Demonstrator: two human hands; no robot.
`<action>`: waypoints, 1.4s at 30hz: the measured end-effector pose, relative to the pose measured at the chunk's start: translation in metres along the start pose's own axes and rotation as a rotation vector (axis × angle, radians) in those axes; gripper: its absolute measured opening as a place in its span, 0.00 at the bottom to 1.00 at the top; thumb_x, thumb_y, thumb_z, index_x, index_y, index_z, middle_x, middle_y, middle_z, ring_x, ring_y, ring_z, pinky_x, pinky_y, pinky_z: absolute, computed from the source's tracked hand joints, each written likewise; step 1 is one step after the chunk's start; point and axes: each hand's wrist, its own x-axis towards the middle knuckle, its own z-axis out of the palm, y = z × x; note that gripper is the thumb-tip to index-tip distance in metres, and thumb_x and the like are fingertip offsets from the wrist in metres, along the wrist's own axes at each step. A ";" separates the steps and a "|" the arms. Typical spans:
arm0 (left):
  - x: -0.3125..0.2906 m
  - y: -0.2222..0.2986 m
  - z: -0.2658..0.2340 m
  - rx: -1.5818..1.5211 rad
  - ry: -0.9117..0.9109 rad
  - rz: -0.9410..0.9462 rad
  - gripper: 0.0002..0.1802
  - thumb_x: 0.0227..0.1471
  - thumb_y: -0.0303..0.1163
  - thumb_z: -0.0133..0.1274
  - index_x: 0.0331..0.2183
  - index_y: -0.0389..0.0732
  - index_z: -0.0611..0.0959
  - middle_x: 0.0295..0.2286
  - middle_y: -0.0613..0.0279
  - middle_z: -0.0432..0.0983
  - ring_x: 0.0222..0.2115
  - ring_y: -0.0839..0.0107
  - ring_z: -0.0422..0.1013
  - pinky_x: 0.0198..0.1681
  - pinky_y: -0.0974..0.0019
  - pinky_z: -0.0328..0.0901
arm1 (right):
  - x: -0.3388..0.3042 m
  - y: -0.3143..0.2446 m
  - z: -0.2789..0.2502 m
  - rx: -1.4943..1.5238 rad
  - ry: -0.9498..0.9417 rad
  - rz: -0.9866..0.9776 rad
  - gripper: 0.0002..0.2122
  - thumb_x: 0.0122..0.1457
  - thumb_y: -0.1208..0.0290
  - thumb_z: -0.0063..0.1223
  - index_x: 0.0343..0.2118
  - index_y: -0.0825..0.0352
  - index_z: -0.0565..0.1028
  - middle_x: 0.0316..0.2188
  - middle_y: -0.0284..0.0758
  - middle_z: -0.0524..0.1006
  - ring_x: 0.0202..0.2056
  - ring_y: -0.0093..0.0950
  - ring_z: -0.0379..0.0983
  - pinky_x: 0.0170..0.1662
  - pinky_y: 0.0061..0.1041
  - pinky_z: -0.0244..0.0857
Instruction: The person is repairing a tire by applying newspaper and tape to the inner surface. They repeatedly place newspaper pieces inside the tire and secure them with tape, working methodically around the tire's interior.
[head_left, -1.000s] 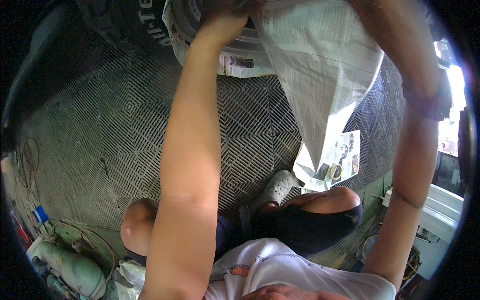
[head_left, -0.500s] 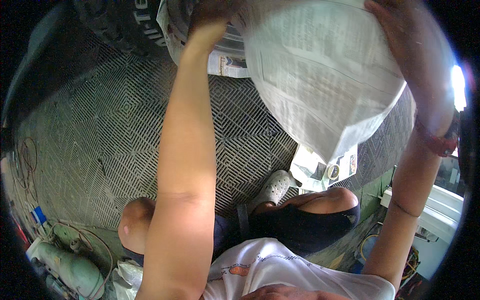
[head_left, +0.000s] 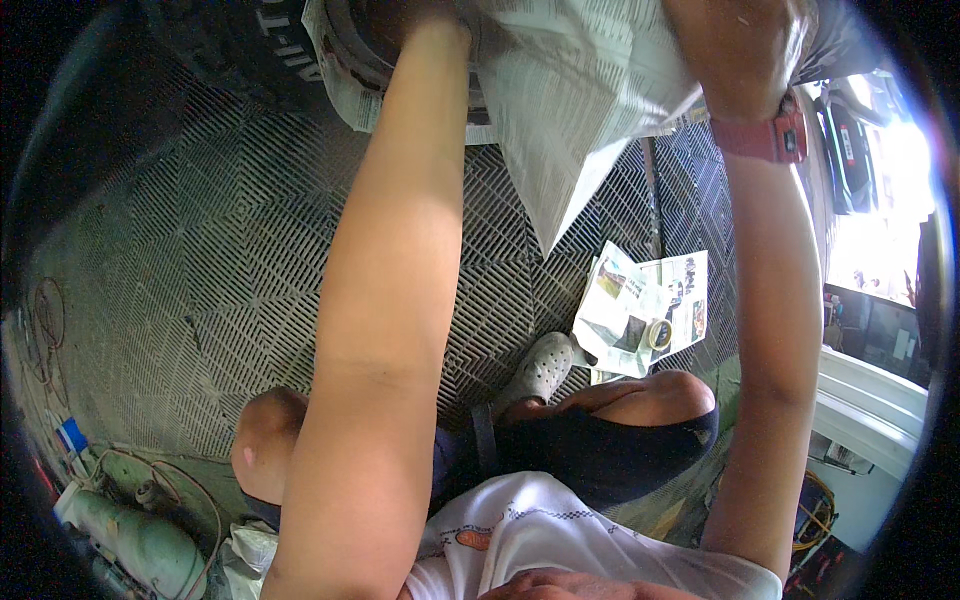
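Finger spread and grip of left hand and right hand cannot be seen. The cut-off newspaper is pointed corner-first toward the wearer, long axis obscured.

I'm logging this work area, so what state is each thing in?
Large newspaper sheet: creased, one corner hanging down.
Right hand: at the sheet, grip unclear.
Wheel rim: partly edged with newspaper.
Loose newspapers: overlapping on the grooved floor.
Tape roll: lying on them.
Red wristwatch: worn.
Clog: worn.

Black-printed, greyish-white newspaper has a white-lettered black tire leftward, a red watch rightward, and diamond-patterned grey floor below.
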 end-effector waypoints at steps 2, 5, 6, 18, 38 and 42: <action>0.002 0.005 0.003 0.029 0.015 0.054 0.22 0.64 0.47 0.58 0.45 0.37 0.87 0.39 0.55 0.83 0.39 0.62 0.77 0.43 0.59 0.69 | 0.002 -0.006 0.005 0.030 0.039 0.064 0.08 0.55 0.73 0.71 0.32 0.71 0.82 0.29 0.41 0.84 0.30 0.37 0.82 0.38 0.31 0.72; 0.002 0.003 0.007 0.099 0.039 0.141 0.23 0.64 0.46 0.58 0.47 0.35 0.86 0.41 0.52 0.83 0.42 0.59 0.77 0.46 0.58 0.68 | 0.008 -0.016 0.004 -0.032 0.035 0.223 0.09 0.57 0.70 0.70 0.33 0.71 0.83 0.30 0.44 0.85 0.31 0.38 0.83 0.39 0.32 0.74; 0.002 0.003 0.007 0.143 0.052 0.185 0.23 0.64 0.46 0.57 0.48 0.35 0.85 0.42 0.51 0.83 0.43 0.58 0.77 0.48 0.58 0.68 | 0.009 -0.010 0.009 -0.052 0.015 0.291 0.10 0.57 0.69 0.69 0.33 0.71 0.84 0.30 0.44 0.85 0.32 0.39 0.83 0.40 0.32 0.75; -0.033 -0.012 -0.002 0.434 0.129 0.453 0.27 0.65 0.44 0.55 0.54 0.31 0.81 0.48 0.39 0.81 0.52 0.46 0.75 0.61 0.53 0.64 | 0.014 0.033 0.005 -0.031 -0.156 0.577 0.09 0.58 0.70 0.65 0.38 0.69 0.84 0.34 0.46 0.84 0.36 0.42 0.82 0.44 0.37 0.75; -0.028 0.006 0.003 0.313 0.011 0.531 0.22 0.63 0.48 0.58 0.41 0.36 0.85 0.40 0.52 0.83 0.44 0.61 0.77 0.50 0.57 0.69 | -0.001 -0.037 0.077 -0.194 -0.464 0.216 0.09 0.56 0.63 0.64 0.35 0.60 0.86 0.34 0.43 0.85 0.38 0.44 0.83 0.41 0.43 0.76; -0.014 0.014 0.005 0.275 -0.032 0.151 0.23 0.66 0.46 0.56 0.49 0.36 0.85 0.44 0.56 0.83 0.45 0.63 0.77 0.51 0.59 0.69 | 0.013 -0.043 0.093 -0.211 -0.433 0.242 0.09 0.55 0.61 0.65 0.34 0.60 0.86 0.33 0.43 0.85 0.37 0.44 0.83 0.41 0.43 0.76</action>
